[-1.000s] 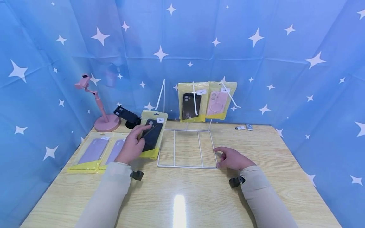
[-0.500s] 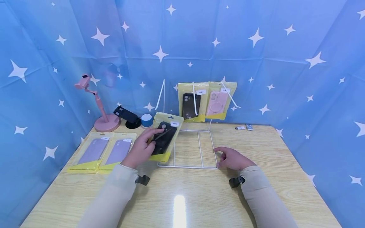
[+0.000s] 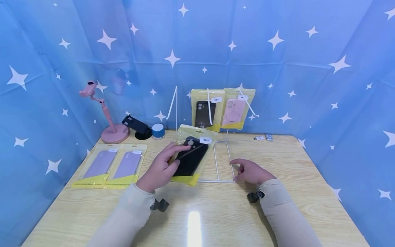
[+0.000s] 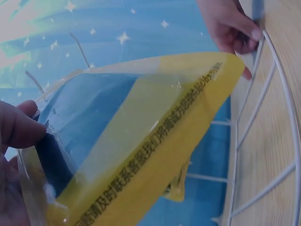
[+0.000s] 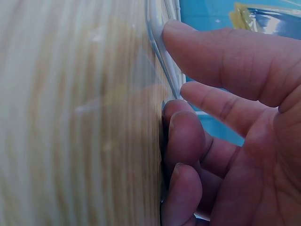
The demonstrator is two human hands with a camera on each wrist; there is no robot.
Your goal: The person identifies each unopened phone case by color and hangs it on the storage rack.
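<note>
My left hand (image 3: 162, 168) grips the left edge of a clear-and-yellow pouch holding a black phone case (image 3: 192, 156). It is tilted and lifted in front of the white wire display rack (image 3: 216, 161), covering the left part of its base. Seen from the left wrist, the pouch's yellow end (image 4: 155, 165) carries printed characters. My right hand (image 3: 253, 171) holds the base's right side wire with thumb and forefinger, the other fingers curled against the table. On the rack hang a pouched dark case (image 3: 202, 115) and a pouched pink case (image 3: 233, 111). The left hook (image 3: 171, 104) bears nothing.
Two pouches with lilac phone cases (image 3: 102, 164) lie at the left. Behind them stand a pink phone stand (image 3: 115, 133), a black holder (image 3: 137, 125) and a blue-and-white cylinder (image 3: 158, 131). Small USB-stick-like items (image 3: 259, 138) lie at the back right.
My left hand has carried the pouched black case rightward and nearer, from beside the lilac pouches to before the rack. The blue cylinder has come into sight. My right hand stays on the rack.
</note>
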